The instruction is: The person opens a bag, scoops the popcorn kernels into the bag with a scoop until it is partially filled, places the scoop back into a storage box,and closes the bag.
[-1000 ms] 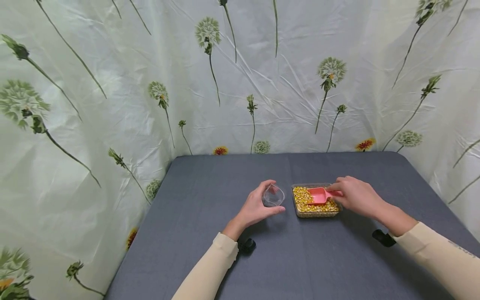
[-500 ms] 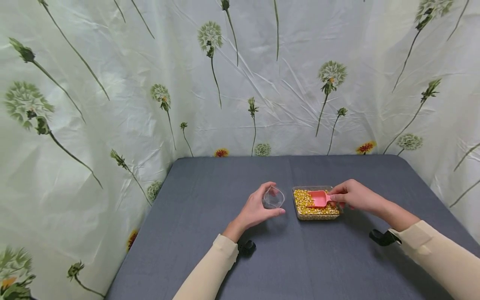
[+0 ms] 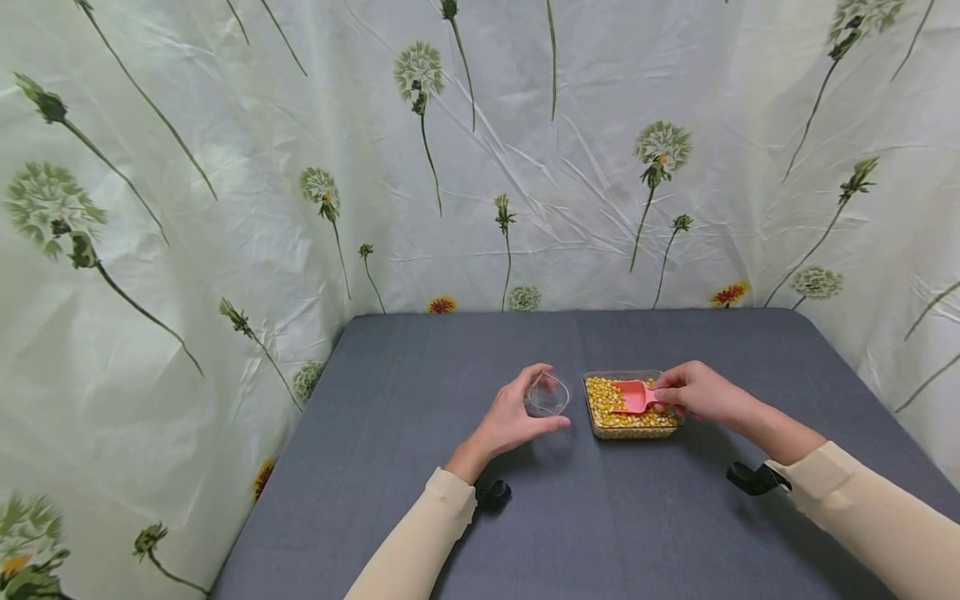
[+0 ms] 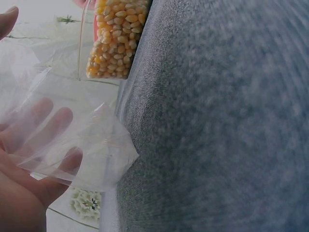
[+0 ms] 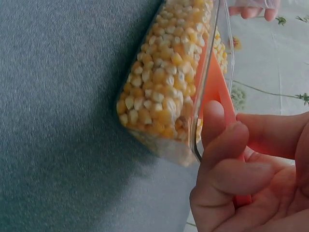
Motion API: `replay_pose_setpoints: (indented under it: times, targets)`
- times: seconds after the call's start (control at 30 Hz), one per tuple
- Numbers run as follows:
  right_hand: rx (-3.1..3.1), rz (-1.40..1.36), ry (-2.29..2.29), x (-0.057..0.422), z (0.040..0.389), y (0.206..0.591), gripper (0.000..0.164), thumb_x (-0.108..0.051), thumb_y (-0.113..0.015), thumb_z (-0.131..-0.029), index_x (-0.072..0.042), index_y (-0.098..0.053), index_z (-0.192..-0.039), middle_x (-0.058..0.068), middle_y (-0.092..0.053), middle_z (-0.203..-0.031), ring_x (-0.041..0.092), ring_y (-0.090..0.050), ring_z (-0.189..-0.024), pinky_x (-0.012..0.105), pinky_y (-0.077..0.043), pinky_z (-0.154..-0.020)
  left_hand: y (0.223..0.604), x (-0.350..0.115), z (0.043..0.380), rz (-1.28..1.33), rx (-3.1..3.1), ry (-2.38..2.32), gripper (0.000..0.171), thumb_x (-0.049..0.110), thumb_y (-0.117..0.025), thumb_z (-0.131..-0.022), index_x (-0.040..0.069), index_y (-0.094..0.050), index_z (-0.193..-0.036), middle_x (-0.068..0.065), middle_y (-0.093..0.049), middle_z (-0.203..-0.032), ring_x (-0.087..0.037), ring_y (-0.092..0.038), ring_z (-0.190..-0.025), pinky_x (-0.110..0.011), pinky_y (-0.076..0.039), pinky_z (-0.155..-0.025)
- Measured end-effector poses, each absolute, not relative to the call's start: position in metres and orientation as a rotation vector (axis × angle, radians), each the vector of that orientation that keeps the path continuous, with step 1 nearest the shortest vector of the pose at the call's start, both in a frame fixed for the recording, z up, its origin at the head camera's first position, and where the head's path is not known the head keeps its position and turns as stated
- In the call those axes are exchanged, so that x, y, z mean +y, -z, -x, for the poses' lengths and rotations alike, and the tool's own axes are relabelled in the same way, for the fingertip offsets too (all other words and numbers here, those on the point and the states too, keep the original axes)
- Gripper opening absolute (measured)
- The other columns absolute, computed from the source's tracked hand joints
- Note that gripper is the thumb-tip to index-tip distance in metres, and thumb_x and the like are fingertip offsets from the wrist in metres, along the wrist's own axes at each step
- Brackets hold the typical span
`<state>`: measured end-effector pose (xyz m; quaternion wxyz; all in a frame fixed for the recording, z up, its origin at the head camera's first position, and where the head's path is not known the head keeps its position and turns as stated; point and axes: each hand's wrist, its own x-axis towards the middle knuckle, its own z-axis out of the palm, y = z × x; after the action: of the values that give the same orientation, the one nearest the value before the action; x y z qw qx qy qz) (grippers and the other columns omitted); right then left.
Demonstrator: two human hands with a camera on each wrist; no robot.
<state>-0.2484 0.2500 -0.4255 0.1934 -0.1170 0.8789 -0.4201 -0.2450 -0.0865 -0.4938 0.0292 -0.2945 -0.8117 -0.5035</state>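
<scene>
My left hand (image 3: pixel 508 423) holds a clear plastic bag (image 3: pixel 547 398), its mouth spread between thumb and fingers. In the left wrist view the thin bag (image 4: pixel 104 150) hangs above the tabletop, with no contents visible. To its right stands a clear rectangular container (image 3: pixel 637 432) full of yellow corn kernels (image 3: pixel 600 396). A pink scoop (image 3: pixel 632 397) lies with its blade in the kernels, its handle towards the right. My right hand (image 3: pixel 705 396) grips that handle over the container's right edge; the right wrist view shows fingers curled round the handle, partly hiding it.
A dark grey cloth covers the table (image 3: pixel 600 517). Behind it and at the sides hangs a pale curtain (image 3: pixel 480 167) printed with dandelions. Black wrist straps (image 3: pixel 753 479) show at both cuffs.
My right hand has shifted its grip on the scoop's handle, and the scoop has slid slightly left in the kernels over the last half second. The left hand and bag stay in place.
</scene>
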Motion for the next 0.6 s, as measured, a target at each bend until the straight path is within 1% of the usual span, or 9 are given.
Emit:
replay_pose_setpoints:
  times: [0.23, 0.37, 0.6]
  targets:
    - [2.492, 0.291, 1.191, 0.247, 0.245, 0.427, 0.019, -0.009, -0.057, -0.102, 0.004, -0.069, -0.110, 0.005, -0.064, -0.078, 0.018, -0.048, -0.062, 0.028, -0.036, -0.049, 0.493, -0.087, 0.245, 0.906, -2.495, 1.549, 0.075, 0.041, -0.085, -0.081, 0.027, -0.046, -0.143, 0.002, -0.064, -0.121, -0.009, -0.058, -0.112, -0.044, -0.045, -0.101]
    - [2.470, 0.269, 1.233, 0.251, 0.241, 0.424, 0.019, -0.008, -0.057, -0.102, 0.006, -0.068, -0.111, 0.006, -0.063, -0.077, 0.016, -0.047, -0.062, 0.028, -0.036, -0.050, 0.492, -0.088, 0.246, 0.910, -2.496, 1.540, 0.075, 0.042, -0.085, -0.081, 0.028, -0.046, -0.143, 0.003, -0.064, -0.122, -0.008, -0.058, -0.112, -0.045, -0.045, -0.101]
    - [2.377, 0.238, 1.335, 0.264, 0.237, 0.424, 0.026, -0.011, -0.055, -0.104, 0.008, -0.065, -0.117, 0.008, -0.062, -0.081, 0.014, -0.044, -0.060, 0.028, -0.034, -0.051, 0.492, -0.088, 0.245, 0.893, -2.491, 1.548, 0.074, 0.041, -0.085, -0.081, 0.028, -0.046, -0.143, 0.001, -0.065, -0.120, -0.013, -0.059, -0.112, -0.045, -0.044, -0.101]
